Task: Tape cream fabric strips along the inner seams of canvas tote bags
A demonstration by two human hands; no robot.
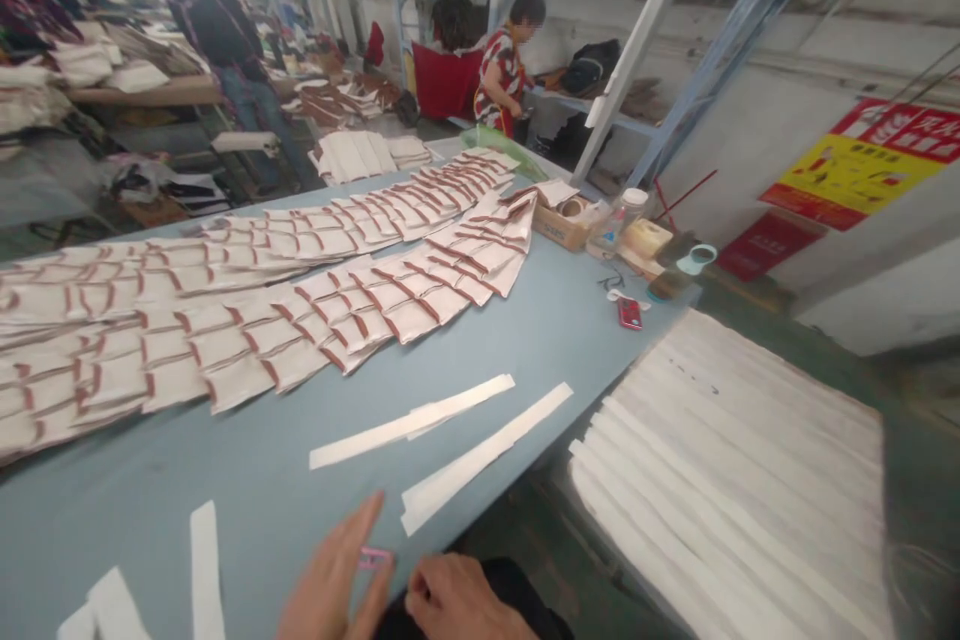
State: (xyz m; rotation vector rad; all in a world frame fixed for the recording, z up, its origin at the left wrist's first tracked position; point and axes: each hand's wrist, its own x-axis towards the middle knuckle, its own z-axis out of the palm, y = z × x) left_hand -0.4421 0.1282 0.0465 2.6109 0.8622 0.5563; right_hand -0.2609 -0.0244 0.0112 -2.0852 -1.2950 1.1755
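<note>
At the near edge of the table, my left hand point(334, 580) is slightly blurred, its forefinger stretched out and its thumb apart. A small pink object point(376, 557) shows between that thumb and forefinger; it seems to lie on the table, and its kind is unclear. Close by on the right, my right hand point(461, 598) has its fingers curled in, and whatever they may hold is hidden. Beyond my hands lie long white strips of material point(412, 420), with a second group of white strips point(487, 460) nearer the edge.
Overlapping rows of cream pieces with brown edges point(337, 310) cover the table's far side. More white strips point(204, 570) lie at left. A red box point(629, 313), a jar point(634, 203) and a carton point(562, 228) stand at the far end. A white stack point(735, 460) stands right; a person point(504, 70) works beyond.
</note>
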